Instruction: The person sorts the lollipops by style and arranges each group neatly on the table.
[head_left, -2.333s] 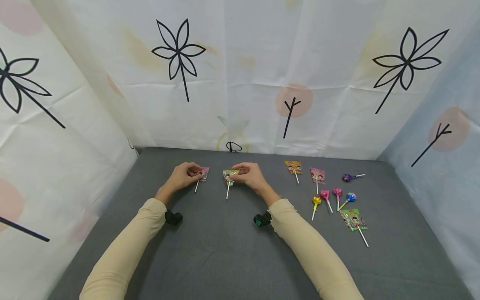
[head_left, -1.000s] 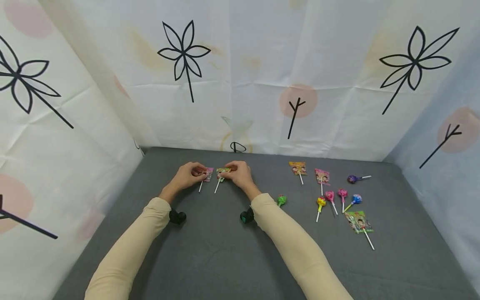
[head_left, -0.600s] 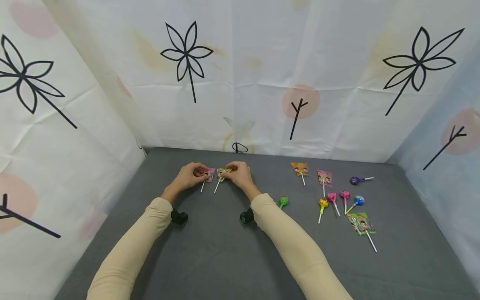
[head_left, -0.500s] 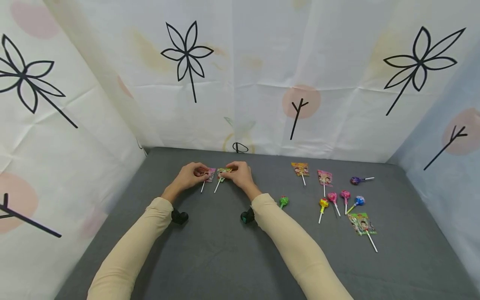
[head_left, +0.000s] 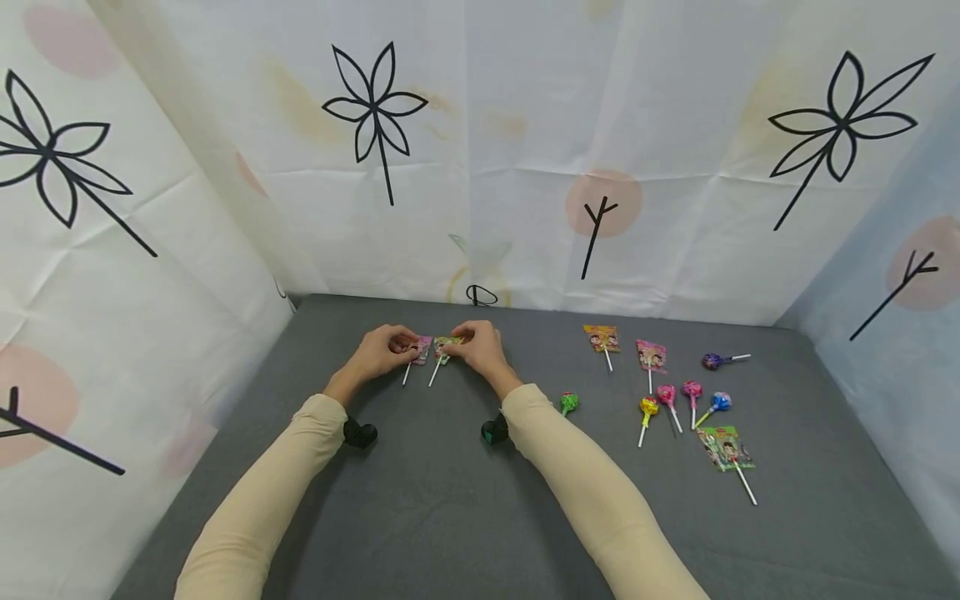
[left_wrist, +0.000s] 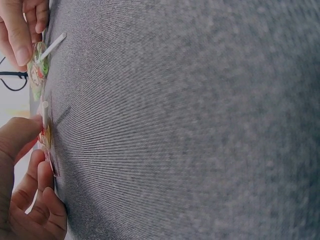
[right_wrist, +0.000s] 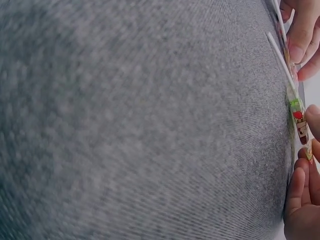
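Near the back of the grey table, my left hand pinches a flat lollipop in a pink wrapper between thumb and fingers. My right hand pinches a flat lollipop in a green wrapper just to the right of it. Both white sticks point toward me, and only a narrow gap separates the wrappers. In the left wrist view, the green-wrapped lollipop stands near the pink one, whose stick faces the camera. The right wrist view shows the green wrapper close over the cloth, partly hidden by my fingers.
A green ball lollipop lies beside my right sleeve, partly covered. Farther right lie an orange-wrapped lollipop, a pink-wrapped one, a large green-wrapped one, and several ball lollipops, including yellow, blue and purple.
My right hand has moved left with the green-wrapped lollipop, bringing it beside the pink-wrapped one. The green ball lollipop has come out from behind my right arm. Over the last half second little differs.
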